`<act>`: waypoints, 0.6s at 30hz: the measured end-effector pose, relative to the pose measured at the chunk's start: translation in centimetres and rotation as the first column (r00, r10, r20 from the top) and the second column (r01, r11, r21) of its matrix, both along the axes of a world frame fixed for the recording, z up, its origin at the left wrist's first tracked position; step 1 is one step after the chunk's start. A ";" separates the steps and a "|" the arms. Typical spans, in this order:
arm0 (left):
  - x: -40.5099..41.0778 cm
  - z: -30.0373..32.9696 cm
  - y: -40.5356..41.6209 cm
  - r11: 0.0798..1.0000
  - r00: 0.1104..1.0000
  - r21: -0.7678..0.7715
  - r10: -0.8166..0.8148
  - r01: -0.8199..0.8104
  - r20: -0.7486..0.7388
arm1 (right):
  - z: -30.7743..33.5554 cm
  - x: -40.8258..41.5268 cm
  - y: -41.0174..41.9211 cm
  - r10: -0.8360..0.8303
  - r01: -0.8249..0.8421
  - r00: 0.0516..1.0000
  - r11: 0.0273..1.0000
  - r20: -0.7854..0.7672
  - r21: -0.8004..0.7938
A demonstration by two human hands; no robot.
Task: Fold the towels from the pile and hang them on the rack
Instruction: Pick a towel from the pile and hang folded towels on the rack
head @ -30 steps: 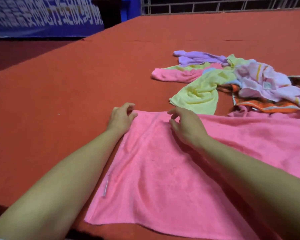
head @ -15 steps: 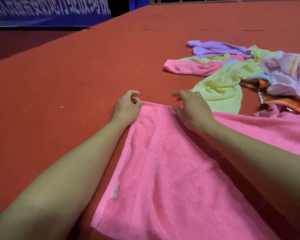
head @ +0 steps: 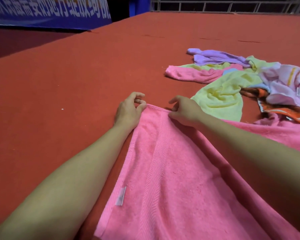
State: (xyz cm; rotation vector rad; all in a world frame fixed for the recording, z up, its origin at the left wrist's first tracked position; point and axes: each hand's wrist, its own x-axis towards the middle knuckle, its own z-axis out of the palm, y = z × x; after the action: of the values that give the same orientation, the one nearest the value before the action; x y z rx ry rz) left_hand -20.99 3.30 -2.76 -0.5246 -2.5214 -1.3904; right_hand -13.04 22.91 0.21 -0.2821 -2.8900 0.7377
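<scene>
A large pink towel (head: 171, 179) lies spread on the red surface (head: 68, 84) in front of me, with a small white label near its left edge. My left hand (head: 128, 110) pinches the towel's far left corner between thumb and fingers. My right hand (head: 184, 110) pinches the far edge a little to the right of it. The pile of towels (head: 232, 84) lies beyond my right hand: yellow, pink, purple, pale lilac and orange-striped ones tangled together. No rack is in view.
The red surface stretches far to the left and back. A blue banner with white characters (head: 47, 13) hangs at the back left. A metal railing (head: 232, 5) runs along the far edge.
The pink towel's far edge has been pulled straighter and flatter. Both hands stay at that edge, the left now pinching the corner. The view has drifted slightly.
</scene>
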 end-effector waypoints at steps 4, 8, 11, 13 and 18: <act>1.1 0.6 -0.4 0.978 0.999 0.204 -0.036 0.033 0.011 | 0.6 0.4 -0.2 0.024 -0.025 0.999 0.999 -0.037 -0.046; 3.7 1.6 -1.7 0.953 0.999 0.302 -0.033 0.027 0.015 | 2.0 2.8 -1.0 0.042 -0.054 0.989 0.995 -0.141 -0.081; 6.4 2.4 -4.1 0.944 0.998 0.325 -0.057 0.059 -0.014 | 4.1 5.8 -2.4 0.111 -0.122 0.966 0.992 -0.232 -0.031; 8.7 3.2 -5.9 0.932 0.996 0.351 -0.084 0.088 -0.027 | 5.3 8.3 -3.6 0.156 -0.164 0.952 0.986 -0.265 -0.007; 14.8 3.8 -10.5 0.932 0.991 0.336 -0.133 0.135 -0.031 | 6.3 15.5 -6.9 0.272 -0.268 0.920 0.962 -0.282 0.052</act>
State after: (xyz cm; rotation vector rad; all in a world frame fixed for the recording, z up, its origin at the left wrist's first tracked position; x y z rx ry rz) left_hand -6.20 -7.19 1.02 -0.6391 -2.2030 -1.8178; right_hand 2.48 16.01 6.47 0.2165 -2.6784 0.7311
